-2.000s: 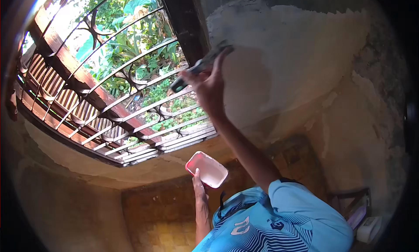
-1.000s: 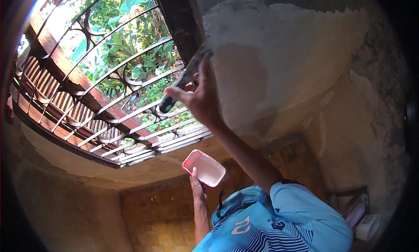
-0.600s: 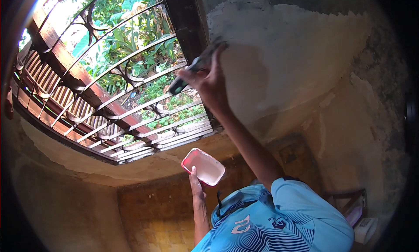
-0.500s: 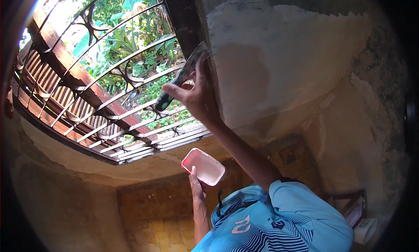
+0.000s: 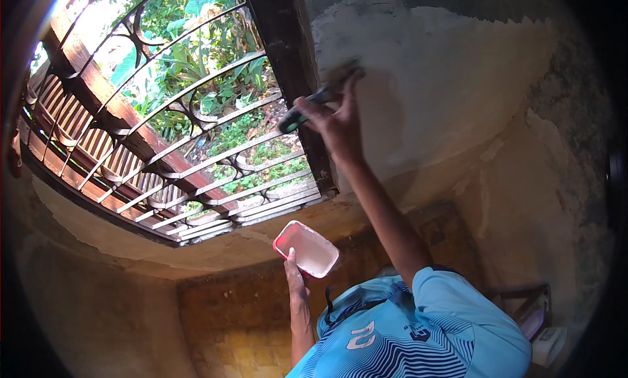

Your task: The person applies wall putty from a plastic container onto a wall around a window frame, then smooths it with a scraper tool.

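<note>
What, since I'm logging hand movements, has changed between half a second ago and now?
The right hand has swung rightward and slightly up, bringing the far end of the dark-handled scraper from the window frame to before the pale wall patch. Nothing was grasped or released. The left hand still holds the red tub, barely moved.

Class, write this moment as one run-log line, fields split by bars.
Right hand: grips scraper near pale wall | Left hand: holds red tub | Blade: blurred
</note>
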A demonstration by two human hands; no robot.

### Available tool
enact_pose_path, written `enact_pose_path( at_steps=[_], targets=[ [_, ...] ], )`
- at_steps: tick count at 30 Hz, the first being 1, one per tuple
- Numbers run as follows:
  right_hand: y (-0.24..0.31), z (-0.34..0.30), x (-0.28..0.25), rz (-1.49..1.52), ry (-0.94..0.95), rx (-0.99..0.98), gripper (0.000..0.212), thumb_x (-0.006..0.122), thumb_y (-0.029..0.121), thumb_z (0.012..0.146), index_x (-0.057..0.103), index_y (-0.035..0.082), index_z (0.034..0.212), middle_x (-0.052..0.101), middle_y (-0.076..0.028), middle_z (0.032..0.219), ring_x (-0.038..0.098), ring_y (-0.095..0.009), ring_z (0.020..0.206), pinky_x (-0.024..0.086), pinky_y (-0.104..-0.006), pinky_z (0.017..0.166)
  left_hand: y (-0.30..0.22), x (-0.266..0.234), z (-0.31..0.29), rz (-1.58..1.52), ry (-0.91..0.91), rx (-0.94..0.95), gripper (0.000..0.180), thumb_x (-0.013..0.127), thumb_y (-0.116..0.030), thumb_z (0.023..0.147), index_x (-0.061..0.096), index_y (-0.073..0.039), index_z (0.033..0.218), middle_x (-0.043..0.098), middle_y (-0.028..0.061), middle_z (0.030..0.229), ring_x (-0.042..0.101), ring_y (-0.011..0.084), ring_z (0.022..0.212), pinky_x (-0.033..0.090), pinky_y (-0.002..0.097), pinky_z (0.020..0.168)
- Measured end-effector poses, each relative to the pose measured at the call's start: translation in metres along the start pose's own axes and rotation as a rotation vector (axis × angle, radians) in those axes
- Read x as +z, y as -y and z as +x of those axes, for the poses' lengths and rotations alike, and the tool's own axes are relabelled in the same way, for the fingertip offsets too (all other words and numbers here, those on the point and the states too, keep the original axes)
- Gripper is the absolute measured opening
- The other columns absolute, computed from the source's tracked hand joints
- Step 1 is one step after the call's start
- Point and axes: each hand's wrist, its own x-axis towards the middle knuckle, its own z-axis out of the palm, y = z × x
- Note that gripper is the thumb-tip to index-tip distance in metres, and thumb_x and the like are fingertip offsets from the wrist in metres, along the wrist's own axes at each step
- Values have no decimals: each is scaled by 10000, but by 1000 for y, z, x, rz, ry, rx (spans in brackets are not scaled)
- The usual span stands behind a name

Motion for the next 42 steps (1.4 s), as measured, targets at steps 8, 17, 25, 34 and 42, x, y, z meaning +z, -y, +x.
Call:
enact_pose_path(
  at_steps=[8,17,25,34,42],
  targets=[
    [-23,-51,63,-209,127,-27,1136,824,138,834,-31,-19,1564,570,-123,1028,676,-181,950,591,-269,726,5,-14,2,27,-2,3,697,536,-544,966,431,-33,1428,571,122,1327,600,241,1174,505,399,998],
    [-22,-19,23,45,-55,-65,1204,880,232,766,20,-86,1545,632,-124,1026,631,-131,794,556,-267,705,0,-12,-7,-13,-77,64,603,554,-470,983,477,-30,1389,594,99,1281,602,211,1139,526,377,924],
    [-14,-69,38,-187,265,205,1072,841,150,798,119,33,1582,558,-96,1112,638,-161,962,576,-317,788,2,-11,-11,-60,-58,14,616,555,-475,981,455,-46,1413,574,98,1320,594,222,1169,520,380,952],
    [13,-113,-125,-490,990,612,753,601,110,777,417,57,1506,627,-132,1071,598,-184,963,487,-326,913,-21,33,35,38,-33,221,525,563,-417,998,500,-23,1339,600,42,1167,580,130,1022,494,314,881],
    [10,-166,-165,-1083,1105,395,494,516,-17,857,534,27,1348,508,-207,1042,617,-406,902,513,-509,826,5,84,46,8,-98,121,579,537,-530,978,471,-45,1287,556,67,1142,560,139,968,456,300,784]
  ],
)
